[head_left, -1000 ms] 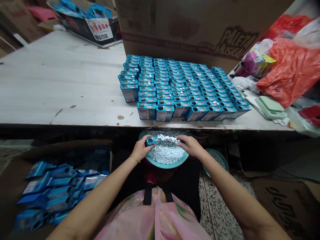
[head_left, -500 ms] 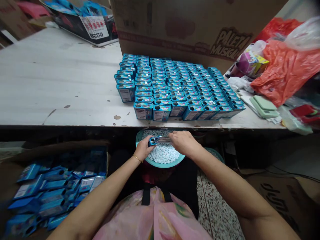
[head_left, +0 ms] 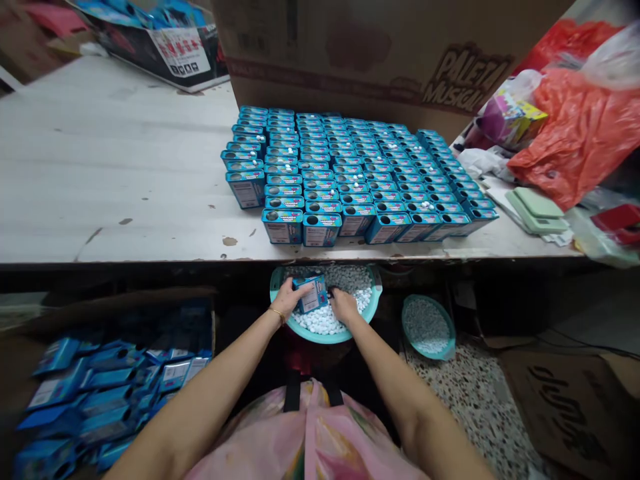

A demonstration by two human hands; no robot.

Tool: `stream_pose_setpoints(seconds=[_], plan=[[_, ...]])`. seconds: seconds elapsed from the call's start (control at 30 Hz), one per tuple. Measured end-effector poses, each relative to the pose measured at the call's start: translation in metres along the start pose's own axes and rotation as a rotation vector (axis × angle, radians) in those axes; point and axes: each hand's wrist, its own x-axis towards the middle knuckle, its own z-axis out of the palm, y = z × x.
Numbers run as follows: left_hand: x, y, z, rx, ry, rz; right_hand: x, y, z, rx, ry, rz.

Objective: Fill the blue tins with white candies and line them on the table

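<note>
My left hand (head_left: 287, 301) grips a small blue printed box (head_left: 311, 295), thumb across its label, tilted over a turquoise basin (head_left: 376, 303). White candy pellets (head_left: 320, 324) fill much of the basin. Low inside it, beside the right end of the box, my right hand (head_left: 345, 308) has its fingers closed. A small dark bit shows at those fingertips; the rest of what they hold is hidden.
Rows of blue boxes with round holes (head_left: 320, 167) stand on the white table (head_left: 110, 180), backed by a large carton (head_left: 325, 53). At left, another carton holds blue boxes (head_left: 105, 380). A smaller basin of pellets (head_left: 429, 327) rests on the floor.
My right hand has moved down and left into the basin; the clear piece it held at the box no longer shows. The box has turned, its printed side now facing up.
</note>
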Motion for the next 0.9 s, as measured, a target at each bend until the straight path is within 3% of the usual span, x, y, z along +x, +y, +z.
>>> stream_pose_setpoints(seconds=[0.17, 0.33, 0.47, 0.63, 0.9], plan=[[-0.021, 0.024, -0.019, 0.160, -0.078, 0.134, -0.004, 0.017, -0.001, 0.273, 0.100, -0.051], [-0.036, 0.040, -0.044, 0.389, -0.002, 0.324, -0.025, 0.039, -0.032, 0.319, 0.140, -0.130], [-0.037, 0.037, -0.036, 0.541, -0.033, 0.420, -0.045, 0.037, -0.077, 0.287, 0.167, -0.235], [-0.033, 0.030, -0.017, 0.752, -0.050, 0.453, -0.057, 0.014, -0.124, 0.078, 0.123, -0.290], [-0.028, 0.027, -0.007, 0.874, -0.082, 0.469, -0.062, -0.029, -0.149, -0.348, 0.073, -0.295]])
